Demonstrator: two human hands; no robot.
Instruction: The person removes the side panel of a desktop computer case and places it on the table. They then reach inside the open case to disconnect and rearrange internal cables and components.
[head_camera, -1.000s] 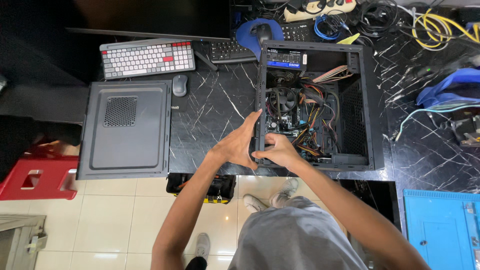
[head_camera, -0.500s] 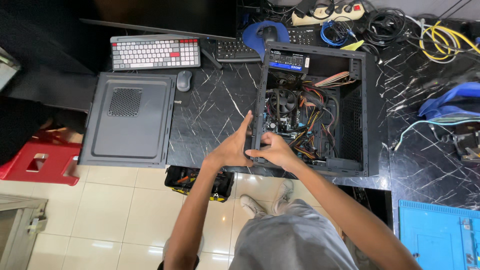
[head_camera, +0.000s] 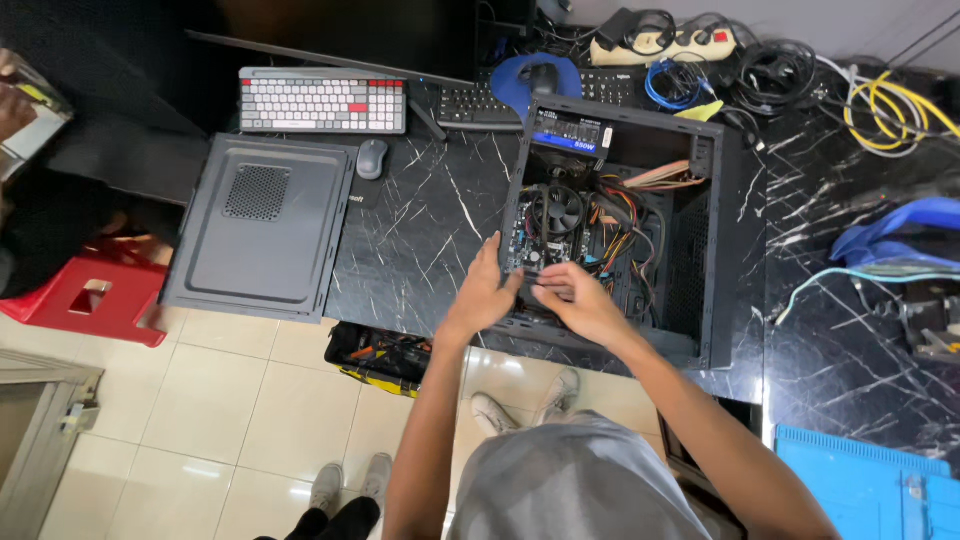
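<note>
1. While the open computer case (head_camera: 620, 230) lies on its side on the black marble-look table (head_camera: 430, 220), both hands are seen from the head view, parked at the case's near left corner. Only this one view is given.

2. The left hand (head_camera: 483, 297) is laid on the case's left edge, fingers wrapped loosely over the rim next to the motherboard (head_camera: 545, 235). Pretty much a bracing grip on the frame.

3. The right hand (head_camera: 580, 300) is reached inside the case, fingers pinched together over something small at the lower edge of the board. What's actually pinched can't be made out; it's hidden by the fingers.

4. How far along, judging by the layout: the side panel (head_camera: 262, 225) is already off and set flat on the table to the left, well apart from the case. The CPU fan (head_camera: 562, 208), the power supply (head_camera: 570, 135) at the far end and a tangle of orange and black cables (head_camera: 625, 215) are all seated inside, so the guts look mostly in place. Work at the board's near edge looks unfinished, and the panel isn't back on.

5. Other stuff around: a white-and-grey keyboard (head_camera: 322, 100) and a mouse (head_camera: 371, 158) at the far edge, a red stool (head_camera: 85, 295) on the tiled floor, and a second person's shoes (head_camera: 345, 485) nearby.
</note>
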